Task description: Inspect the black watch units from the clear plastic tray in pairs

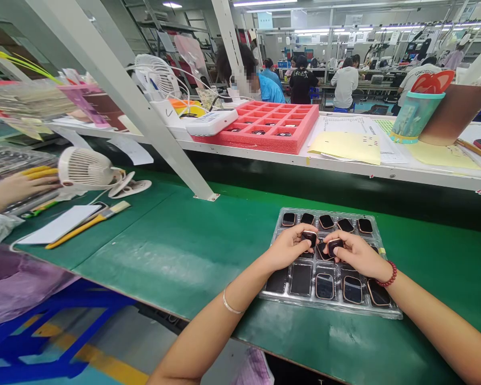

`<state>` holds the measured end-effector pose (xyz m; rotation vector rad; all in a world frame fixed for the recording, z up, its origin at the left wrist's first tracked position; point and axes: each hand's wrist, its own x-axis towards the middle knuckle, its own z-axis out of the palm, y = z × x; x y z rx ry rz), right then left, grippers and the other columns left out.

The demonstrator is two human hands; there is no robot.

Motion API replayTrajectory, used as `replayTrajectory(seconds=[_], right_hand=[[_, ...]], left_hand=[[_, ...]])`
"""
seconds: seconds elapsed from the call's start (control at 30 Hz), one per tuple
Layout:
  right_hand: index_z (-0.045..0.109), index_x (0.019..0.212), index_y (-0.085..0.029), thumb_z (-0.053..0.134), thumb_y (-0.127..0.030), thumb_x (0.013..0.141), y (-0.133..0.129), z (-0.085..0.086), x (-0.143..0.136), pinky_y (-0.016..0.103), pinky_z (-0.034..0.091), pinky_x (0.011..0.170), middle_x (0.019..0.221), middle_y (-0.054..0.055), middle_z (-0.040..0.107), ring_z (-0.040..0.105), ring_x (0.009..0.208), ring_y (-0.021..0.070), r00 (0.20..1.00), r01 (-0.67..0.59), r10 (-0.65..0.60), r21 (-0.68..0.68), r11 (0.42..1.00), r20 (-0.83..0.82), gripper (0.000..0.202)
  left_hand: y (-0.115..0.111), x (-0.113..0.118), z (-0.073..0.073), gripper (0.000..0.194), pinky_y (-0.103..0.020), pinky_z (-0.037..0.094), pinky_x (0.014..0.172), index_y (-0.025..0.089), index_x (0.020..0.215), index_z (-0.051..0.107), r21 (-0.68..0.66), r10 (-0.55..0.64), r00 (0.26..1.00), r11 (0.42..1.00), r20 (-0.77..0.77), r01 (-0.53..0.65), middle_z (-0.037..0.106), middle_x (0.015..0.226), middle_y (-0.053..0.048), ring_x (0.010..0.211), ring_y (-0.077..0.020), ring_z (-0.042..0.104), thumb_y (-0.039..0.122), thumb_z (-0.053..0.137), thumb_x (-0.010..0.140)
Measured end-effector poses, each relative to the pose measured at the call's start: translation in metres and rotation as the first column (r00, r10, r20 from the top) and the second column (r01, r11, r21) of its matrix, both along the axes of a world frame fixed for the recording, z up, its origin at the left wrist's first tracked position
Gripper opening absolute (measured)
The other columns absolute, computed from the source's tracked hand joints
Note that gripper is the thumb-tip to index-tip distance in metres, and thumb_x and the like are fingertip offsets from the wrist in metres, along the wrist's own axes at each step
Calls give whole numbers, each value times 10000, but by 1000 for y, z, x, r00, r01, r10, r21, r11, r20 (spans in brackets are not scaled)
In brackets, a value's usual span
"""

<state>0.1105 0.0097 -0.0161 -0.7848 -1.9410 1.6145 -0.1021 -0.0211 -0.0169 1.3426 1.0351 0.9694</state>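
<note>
A clear plastic tray [385,312] lies on the green bench mat, with several small dark watch cases with rose-gold rims in its pockets. My left hand [286,249] rests over the tray's middle row and pinches one watch case [309,237] between its fingertips. My right hand [355,254], with a red bead bracelet on the wrist, grips a second watch case [335,245] right beside the first. The two hands nearly touch. More cases sit in the far row [326,221] and the near row [324,285]; two near-left pockets look empty.
A co-worker's hand [18,187] with yellow finger cots rests at the far left beside a small white fan [86,168]. A white pad and a yellow-handled brush [86,223] lie nearby. A red foam tray [274,125], papers and a teal cup [412,115] sit on the raised shelf.
</note>
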Motion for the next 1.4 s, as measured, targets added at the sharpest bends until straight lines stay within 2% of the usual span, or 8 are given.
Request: replayTrajectory(seconds=[0.6,0.77,0.93,1.03,1.13,1.2,1.27,1.4], right_hand=[[546,1044,-186,489,-175,832,-1,3,-1,286,499,646,907,43,600,558,745,143,1000,12,-12,-19,1000,8,220],[540,1021,-183,498,-191,823,-4,7,-2,273,481,623,879,34,605,542,677,127,1000,22,-22,-39,999,6,202],[542,1020,-177,509,-238,831,-7,8,-3,273,470,614,865,39,613,541,678,136,1000,19,-19,-17,1000,0,201],[545,1020,-175,513,-268,836,-8,6,-3,268,464,600,857,37,614,539,653,133,1000,30,-30,-13,999,-4,210],[562,997,-181,522,-291,838,-7,2,-3,273,463,596,848,30,612,541,628,132,999,34,-33,11,999,-17,198],[577,982,-188,548,-296,828,-6,0,-3,285,468,607,874,33,611,551,637,140,999,38,-37,36,999,-30,191],[586,984,-199,567,-295,819,-6,0,-3,297,475,619,892,38,616,565,665,156,998,49,-48,38,998,-38,192],[594,1013,-203,549,-331,844,-8,1,-2,305,477,621,846,33,637,567,663,162,997,63,-63,-2,998,-34,217]], left_hand=[[-2,1,5,366,-247,466,661,155,1095,520,-27,26,999,999,45,-24,642,940,-62,718,-132,633,136,570,733],[2,-2,-1,579,-178,425,519,186,1118,436,-71,70,975,996,211,-56,641,947,-46,664,-116,635,1,514,575],[6,-5,1,581,-138,352,389,161,1049,437,-141,106,933,988,344,-61,656,804,-28,479,-89,598,-8,472,494],[-4,1,16,557,-125,335,367,151,1019,461,-157,77,914,988,397,-15,654,716,-14,415,-71,560,-17,471,487],[-28,16,40,537,-115,342,377,162,1010,494,-118,-68,878,983,474,140,652,700,-7,416,-58,547,-35,484,511],[-48,27,61,521,-121,348,375,173,1021,515,-68,-238,813,944,531,322,651,687,-7,423,-74,558,-23,501,538],[-68,36,83,511,-132,375,411,168,1033,551,-41,-399,741,867,541,497,649,700,-14,481,-88,586,-8,522,553],[-95,43,116,363,-186,452,612,115,994,644,-72,-462,723,816,513,573,595,761,-29,712,-115,612,113,603,633]])
